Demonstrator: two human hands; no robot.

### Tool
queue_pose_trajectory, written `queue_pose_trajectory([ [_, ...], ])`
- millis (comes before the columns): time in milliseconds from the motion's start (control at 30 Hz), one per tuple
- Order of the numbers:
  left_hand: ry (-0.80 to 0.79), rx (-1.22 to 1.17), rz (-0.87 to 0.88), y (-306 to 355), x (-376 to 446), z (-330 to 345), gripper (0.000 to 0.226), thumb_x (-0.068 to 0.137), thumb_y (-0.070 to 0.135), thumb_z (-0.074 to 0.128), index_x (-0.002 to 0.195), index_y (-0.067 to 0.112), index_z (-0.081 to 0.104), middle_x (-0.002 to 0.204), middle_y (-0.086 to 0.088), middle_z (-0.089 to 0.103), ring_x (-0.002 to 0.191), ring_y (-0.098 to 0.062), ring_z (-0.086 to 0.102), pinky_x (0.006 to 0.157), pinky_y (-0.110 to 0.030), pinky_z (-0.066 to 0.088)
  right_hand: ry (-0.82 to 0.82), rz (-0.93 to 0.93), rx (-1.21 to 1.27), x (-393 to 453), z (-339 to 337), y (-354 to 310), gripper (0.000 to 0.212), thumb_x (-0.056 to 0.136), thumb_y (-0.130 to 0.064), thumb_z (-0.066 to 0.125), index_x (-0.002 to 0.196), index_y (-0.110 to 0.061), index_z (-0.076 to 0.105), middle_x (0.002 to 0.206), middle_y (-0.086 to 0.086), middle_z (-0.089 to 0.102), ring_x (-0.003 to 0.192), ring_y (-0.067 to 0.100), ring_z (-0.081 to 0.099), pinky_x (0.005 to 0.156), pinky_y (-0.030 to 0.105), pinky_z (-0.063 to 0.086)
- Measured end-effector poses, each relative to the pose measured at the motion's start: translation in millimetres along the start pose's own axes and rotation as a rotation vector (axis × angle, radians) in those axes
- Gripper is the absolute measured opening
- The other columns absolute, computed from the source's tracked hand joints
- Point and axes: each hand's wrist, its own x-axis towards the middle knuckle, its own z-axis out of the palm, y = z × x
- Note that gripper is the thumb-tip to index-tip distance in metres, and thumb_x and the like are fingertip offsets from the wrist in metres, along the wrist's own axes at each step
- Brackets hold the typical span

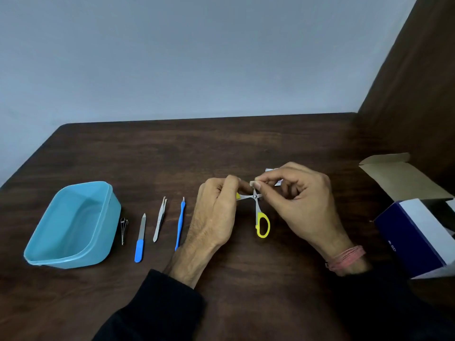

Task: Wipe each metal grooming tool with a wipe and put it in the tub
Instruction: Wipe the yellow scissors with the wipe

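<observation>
Left hand [216, 212] gripping opened yellow-handled scissors [258, 210], right hand [295, 198] pinching wipe [252, 183] on blade.

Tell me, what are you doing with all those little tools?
A person is cleaning small yellow-handled scissors. The left hand holds one handle, with the blades spread open, while the right hand pinches a small white wipe onto a blade. A nail clipper, a nail file, tweezers and a blue-handled pusher lie in a row on the table, not yet wiped. The blue tub beside them holds nothing yet.
</observation>
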Motion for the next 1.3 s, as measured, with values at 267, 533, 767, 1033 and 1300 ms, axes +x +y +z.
queue_pose_trajectory([
  [267,-0.023,0.005,0.004,1.1,-1.4,0.6,0.053,0.096,0.042,0.039,0.07,0.029,0.084,0.053,-0.002,0.057,0.047,-0.006,0.051,0.068,-0.042,0.05,-0.06,-0.042,-0.04,2.7,-8.8,-0.1,0.016,0.085,-0.012,0.095,0.09,-0.025,0.087,0.081,-0.009,0.069,0.055,0.017,0.045,0.052,0.026,0.036],
  [533,-0.022,0.017,-0.028,6.0,-2.8,0.1,0.046,0.093,0.049,0.043,0.069,0.046,0.082,0.053,0.01,0.053,0.051,-0.007,0.051,0.065,-0.042,0.05,-0.077,-0.085,-0.093,1.1,-9.0,-0.1,0.013,0.086,-0.014,0.093,0.097,-0.02,0.089,0.091,-0.002,0.058,0.083,0.016,0.065,0.068,0.029,0.056],
  [767,-0.04,0.052,0.005,-1.0,0.0,0.0,0.051,0.105,0.046,0.045,0.074,0.033,0.083,0.052,0.007,0.058,0.048,-0.002,0.054,0.068,-0.039,0.049,-0.098,-0.131,-0.139,0.5,-9.2,-3.4,0.013,0.082,-0.014,0.092,0.093,-0.02,0.087,0.092,-0.003,0.055,0.084,0.015,0.064,0.07,0.034,0.055],
  [1033,-0.026,-0.022,-0.004,-2.9,2.9,-1.1,0.05,0.102,0.046,0.043,0.078,0.037,0.086,0.077,0.005,0.075,0.05,-0.003,0.057,0.076,-0.038,0.054,-0.121,-0.15,-0.149,-0.6,-9.3,-4.5,0.016,0.08,-0.011,0.096,0.091,-0.019,0.088,0.086,-0.007,0.054,0.08,0.012,0.062,0.068,0.027,0.052],
  [1300,-0.045,-0.013,0.057,-10.5,6.1,-2.1,0.038,0.106,0.029,0.061,0.078,0.015,0.082,0.057,-0.013,0.053,0.048,-0.009,0.045,0.053,-0.029,0.039,-0.103,-0.172,-0.171,-2.0,-8.1,-3.1,0.014,0.083,-0.011,0.095,0.093,-0.018,0.088,0.087,-0.006,0.059,0.08,0.01,0.066,0.069,0.026,0.055],
])
